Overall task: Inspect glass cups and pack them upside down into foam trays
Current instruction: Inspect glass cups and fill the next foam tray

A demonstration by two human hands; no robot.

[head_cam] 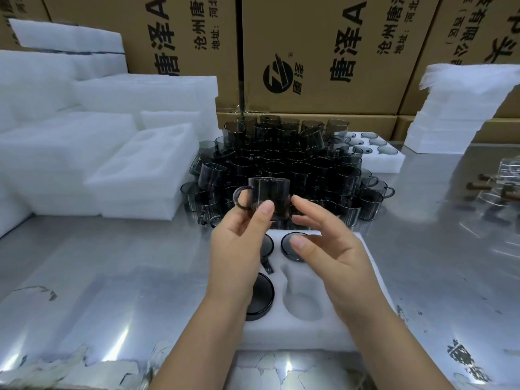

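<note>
My left hand (239, 243) holds a smoky dark glass cup (270, 197) by its lower part, raised above the foam tray (332, 330), with the handle pointing left. My right hand (329, 249) hovers just right of the cup with fingers spread and relaxed, holding nothing. The white foam tray lies in front of me. Three cups sit upside down in it: one at back right (292, 246), one at back left (267, 244) partly behind my left hand, one at front left (261, 299). One pocket (304, 299) at front right is empty.
A dense pile of dark glass cups (284, 164) stands behind the tray on the steel table (112, 277). Stacks of empty foam trays (146, 170) rise at the left. Another filled foam tray (377, 156) and foam sheets (455, 108) lie at the right. Cardboard boxes (323, 52) form the back wall.
</note>
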